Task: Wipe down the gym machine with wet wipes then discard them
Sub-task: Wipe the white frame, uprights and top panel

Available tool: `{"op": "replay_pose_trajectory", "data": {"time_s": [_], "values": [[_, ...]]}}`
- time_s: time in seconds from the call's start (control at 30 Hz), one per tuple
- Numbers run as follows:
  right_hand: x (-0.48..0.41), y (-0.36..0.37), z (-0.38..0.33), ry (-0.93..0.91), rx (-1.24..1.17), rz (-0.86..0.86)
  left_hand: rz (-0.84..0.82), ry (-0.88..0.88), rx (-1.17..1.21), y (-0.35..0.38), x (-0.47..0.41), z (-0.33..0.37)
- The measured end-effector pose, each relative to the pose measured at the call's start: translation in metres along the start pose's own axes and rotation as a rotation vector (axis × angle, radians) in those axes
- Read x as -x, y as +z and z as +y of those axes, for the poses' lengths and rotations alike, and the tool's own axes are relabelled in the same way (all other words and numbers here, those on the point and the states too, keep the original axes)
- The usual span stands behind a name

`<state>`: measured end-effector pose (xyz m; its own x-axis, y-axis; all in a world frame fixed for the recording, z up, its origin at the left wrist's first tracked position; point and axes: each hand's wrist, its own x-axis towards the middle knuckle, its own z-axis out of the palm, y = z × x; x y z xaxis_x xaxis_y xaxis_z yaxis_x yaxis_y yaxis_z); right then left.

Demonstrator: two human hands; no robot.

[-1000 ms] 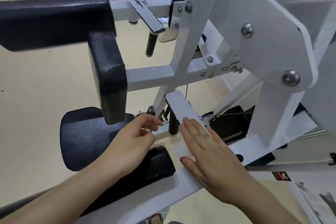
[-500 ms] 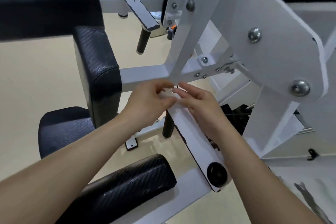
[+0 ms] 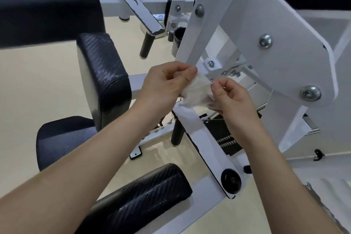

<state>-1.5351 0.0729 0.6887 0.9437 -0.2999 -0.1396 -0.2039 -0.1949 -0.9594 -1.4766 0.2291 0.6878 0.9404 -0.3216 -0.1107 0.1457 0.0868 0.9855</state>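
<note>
White and crumpled, the wet wipe point(image 3: 196, 91) hangs between our two hands in mid-air, just in front of the machine frame point(image 3: 275, 47) and above the flat lever arm point(image 3: 205, 135). Our left hand point(image 3: 165, 83) pinches its upper edge between thumb and curled fingers. Our right hand point(image 3: 231, 99) pinches the opposite side the same way, with the other fingers folded in. We judge that the two-handed hold is for refolding or spreading the wipe, so a fresh face meets the metal. Holding it off the frame leaves both edges free to pull. The black roller pad point(image 3: 144, 194) and back pad point(image 3: 104, 78) glisten, so they are probably wiped already and the frame seems next. Discarding is not yet due.
</note>
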Motion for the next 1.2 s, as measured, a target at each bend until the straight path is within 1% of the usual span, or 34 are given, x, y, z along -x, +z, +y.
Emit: {"op": "replay_pose_trajectory", "data": {"time_s": [0.1, 0.17, 0.23, 0.3, 0.33, 0.37, 0.43, 0.47, 0.53, 0.57, 0.6, 0.63, 0.67, 0.73, 0.77, 0.8, 0.83, 0.87, 0.9, 0.97, 1.03, 1.1, 1.13, 1.2], "values": [[0.004, 0.001, -0.002, 0.077, -0.164, 0.093, -0.059, -0.137, 0.001, 0.006, 0.0, -0.002], [0.009, -0.006, 0.002, 0.157, -0.226, 0.087, -0.072, -0.237, -0.013, 0.004, 0.004, -0.009], [0.016, -0.018, 0.007, 0.225, -0.231, -0.025, -0.068, -0.281, -0.072, -0.001, 0.008, -0.017], [0.023, -0.029, 0.009, 0.215, -0.167, -0.172, -0.053, -0.308, -0.098, -0.008, 0.01, -0.022], [0.026, -0.035, 0.011, 0.177, -0.057, -0.208, -0.057, -0.33, -0.058, -0.012, 0.01, -0.024], [0.027, -0.039, 0.012, 0.123, 0.111, -0.206, -0.075, -0.361, 0.014, -0.017, 0.011, -0.024], [0.025, -0.049, 0.018, -0.063, 0.518, -0.088, -0.153, -0.445, 0.154, -0.028, 0.012, -0.024], [0.024, -0.051, 0.02, -0.198, 0.677, -0.006, -0.209, -0.495, 0.182, -0.032, 0.014, -0.024], [0.025, -0.051, 0.024, -0.47, 0.86, 0.161, -0.338, -0.575, 0.162, -0.04, 0.018, -0.026], [0.029, -0.05, 0.026, -0.549, 0.903, 0.223, -0.396, -0.597, 0.123, -0.044, 0.02, -0.028], [0.033, -0.048, 0.029, -0.587, 0.937, 0.245, -0.441, -0.6, 0.05, -0.047, 0.022, -0.032], [0.037, -0.046, 0.033, -0.588, 1.003, 0.217, -0.458, -0.583, -0.066, -0.049, 0.023, -0.036], [0.042, -0.043, 0.036, -0.525, 1.11, 0.122, -0.446, -0.548, -0.203, -0.05, 0.024, -0.042], [0.049, -0.045, 0.036, -0.234, 1.36, -0.167, -0.37, -0.441, -0.413, -0.049, 0.024, -0.055], [0.053, -0.047, 0.032, -0.084, 1.379, -0.258, -0.332, -0.379, -0.489, -0.048, 0.024, -0.061], [0.054, -0.044, 0.024, 0.021, 1.29, -0.256, -0.303, -0.316, -0.565, -0.046, 0.024, -0.065], [0.056, -0.035, 0.018, 0.04, 1.148, -0.182, -0.275, -0.253, -0.641, -0.044, 0.024, -0.067], [0.057, -0.021, 0.015, 0.019, 1.069, -0.111, -0.241, -0.192, -0.713, -0.043, 0.025, -0.068], [0.056, -0.002, 0.015, 0.011, 1.042, -0.088, -0.2, -0.132, -0.767, -0.043, 0.026, -0.068], [0.052, 0.042, 0.031, 0.005, 1.152, -0.137, -0.122, -0.051, -0.803, -0.044, 0.029, -0.065], [0.04, 0.073, 0.05, -0.051, 1.306, -0.093, -0.069, -0.031, -0.764, -0.046, 0.033, -0.062], [0.02, 0.085, 0.05, -0.024, 1.347, -0.046, -0.05, -0.038, -0.727, -0.048, 0.034, -0.061], [0.009, 0.087, 0.049, -0.066, 1.374, -0.068, -0.054, -0.046, -0.717, -0.049, 0.035, -0.061], [-0.009, 0.086, 0.047, -0.15, 1.426, -0.185, -0.068, -0.058, -0.715, -0.049, 0.037, -0.061]]}}
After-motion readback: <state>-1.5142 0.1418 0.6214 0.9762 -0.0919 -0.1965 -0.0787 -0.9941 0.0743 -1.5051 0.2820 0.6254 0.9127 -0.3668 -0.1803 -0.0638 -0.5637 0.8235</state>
